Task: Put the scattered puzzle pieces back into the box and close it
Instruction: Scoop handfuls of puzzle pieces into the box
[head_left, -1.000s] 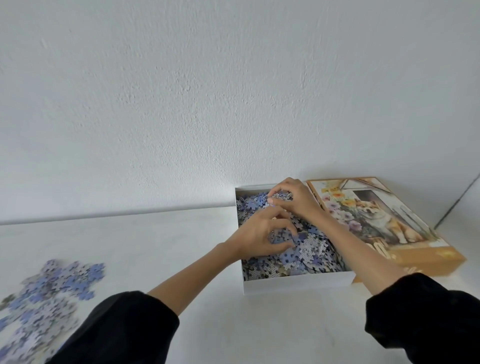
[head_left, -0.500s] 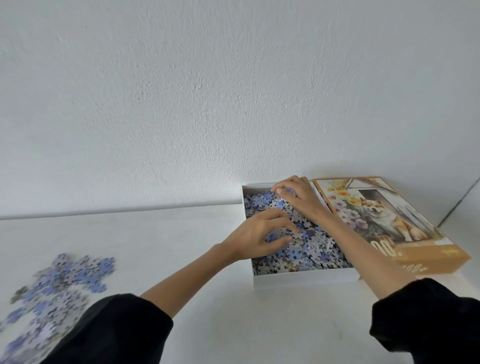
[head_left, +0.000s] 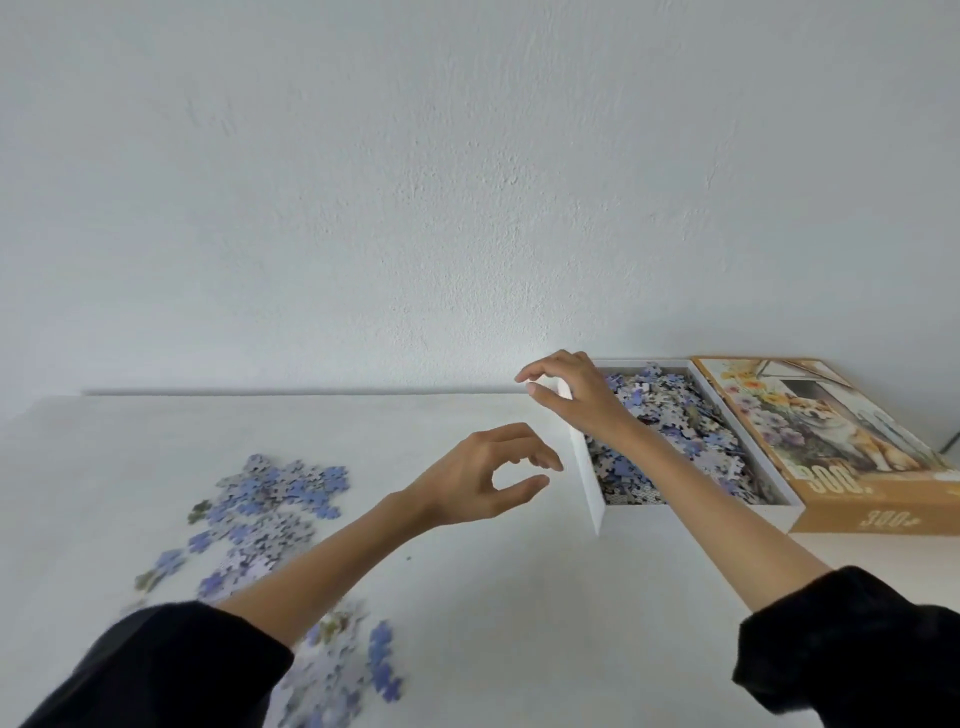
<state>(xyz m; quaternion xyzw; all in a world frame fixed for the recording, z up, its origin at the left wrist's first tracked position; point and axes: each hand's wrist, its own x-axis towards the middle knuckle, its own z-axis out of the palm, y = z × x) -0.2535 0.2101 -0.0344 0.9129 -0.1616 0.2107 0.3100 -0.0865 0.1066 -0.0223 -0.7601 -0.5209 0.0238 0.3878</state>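
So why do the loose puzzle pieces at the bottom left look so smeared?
Head view: the scattered blue-and-lilac cardboard puzzle pieces smear most near the lower-left corner, probably motion blur plus wide-angle edge softness; those in the open white cardboard box look crisper. Head view: soft, even light, no glare, one thin shadow along the far edge of the white table.

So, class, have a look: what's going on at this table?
A person is tidying away a jigsaw. Their right hand pinches the left wall of the white box, which is heaped with pieces. The left hand hovers over the table, loosely curled and holding nothing. Loose pieces lie scattered further left. The lid lies beside the box on its right, so the box is open.
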